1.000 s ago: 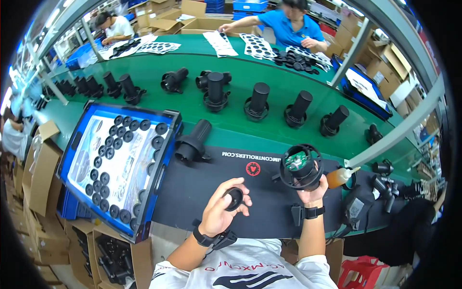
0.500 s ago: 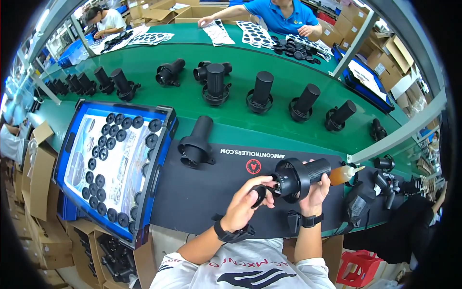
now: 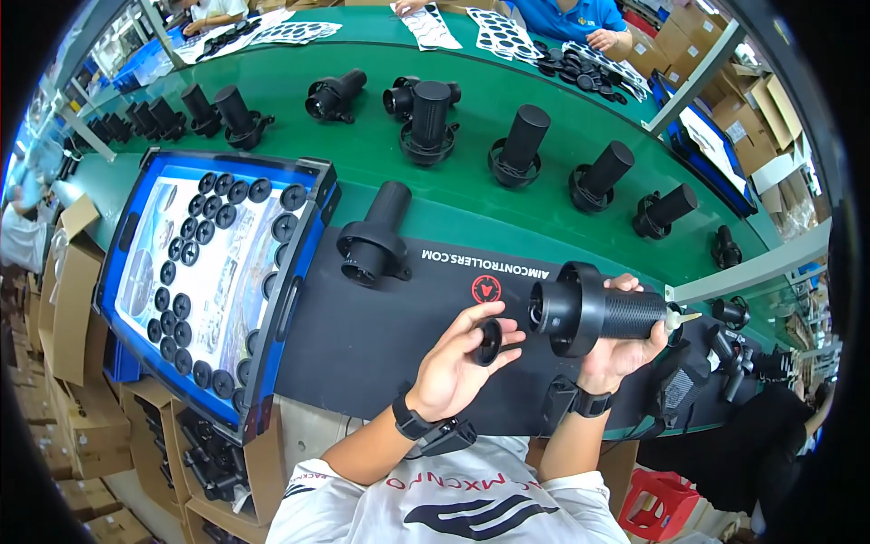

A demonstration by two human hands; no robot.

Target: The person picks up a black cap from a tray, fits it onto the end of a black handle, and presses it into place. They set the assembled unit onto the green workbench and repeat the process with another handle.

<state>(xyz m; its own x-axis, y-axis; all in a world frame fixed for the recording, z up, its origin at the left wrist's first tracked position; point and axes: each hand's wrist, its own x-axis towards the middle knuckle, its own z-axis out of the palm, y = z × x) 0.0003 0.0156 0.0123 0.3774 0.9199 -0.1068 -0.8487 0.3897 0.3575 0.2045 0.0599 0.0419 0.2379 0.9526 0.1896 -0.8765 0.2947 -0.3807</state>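
Note:
My left hand (image 3: 444, 367) pinches a small round black cap (image 3: 488, 342) between thumb and fingers, over the dark mat (image 3: 362, 363). In my right hand (image 3: 621, 355) is a black cylindrical housing (image 3: 580, 310) with a wide ring and a ribbed barrel; it lies sideways, its open end facing the cap. A gap separates the cap from that end. Behind the barrel, the pale nozzle of a bottle (image 3: 686, 319) sticks out, the rest mostly hidden. A similar black housing (image 3: 374, 243) rests on the mat's far left corner.
A blue-rimmed tray (image 3: 294, 317) holding many black round caps stands at the left. Similar housings (image 3: 426, 127) line the green table (image 3: 299, 140) beyond. Two co-workers handle sheets and black discs (image 3: 589, 72) across it. A grey metal post (image 3: 752, 263) slants at the right.
My left hand has drawn the cap back from the housing's open end. The right hand has moved the housing a little right, now covering most of the amber bottle. The whole view has shifted slightly.

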